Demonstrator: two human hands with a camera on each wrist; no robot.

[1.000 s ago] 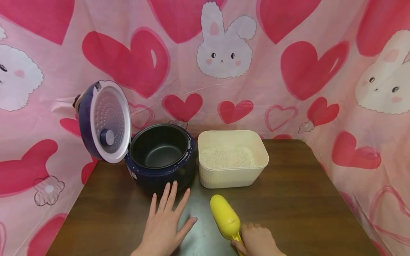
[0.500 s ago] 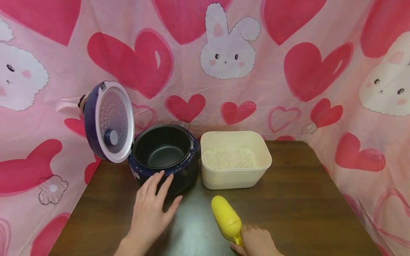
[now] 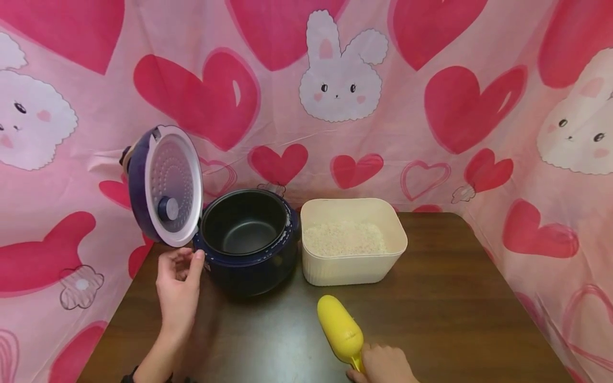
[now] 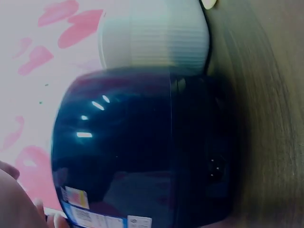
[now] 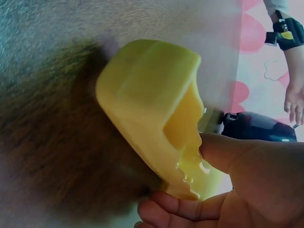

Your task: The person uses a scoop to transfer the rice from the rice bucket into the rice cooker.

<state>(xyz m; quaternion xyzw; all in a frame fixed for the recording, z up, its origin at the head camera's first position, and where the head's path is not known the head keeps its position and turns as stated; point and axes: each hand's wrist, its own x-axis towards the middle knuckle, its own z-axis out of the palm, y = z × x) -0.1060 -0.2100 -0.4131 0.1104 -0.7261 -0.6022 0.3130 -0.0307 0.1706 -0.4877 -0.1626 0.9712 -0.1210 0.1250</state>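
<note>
A dark blue rice cooker (image 3: 258,271) stands on the table with its lid (image 3: 174,186) raised to the left and a black inner pot (image 3: 244,226) inside. My left hand (image 3: 179,290) is at the cooker's left side, just below the lid's lower edge, fingers loosely bent and thumb near the rim; contact is unclear. The left wrist view shows the cooker's side (image 4: 128,147) with fingers (image 4: 54,221) near its label. By its handle, my right hand (image 3: 385,364) grips a yellow scoop (image 3: 340,330), rounded back up, low over the table.
A cream bin (image 3: 354,268) holding white rice (image 3: 345,238) stands close to the cooker's right side. Behind them hangs a pink cloth (image 3: 412,133) with hearts and rabbits. The brown table (image 3: 460,298) extends to the right and front.
My left hand has moved left from the cooker's front to its side under the lid, its spread fingers now bent. The right hand still holds the scoop in nearly the same place.
</note>
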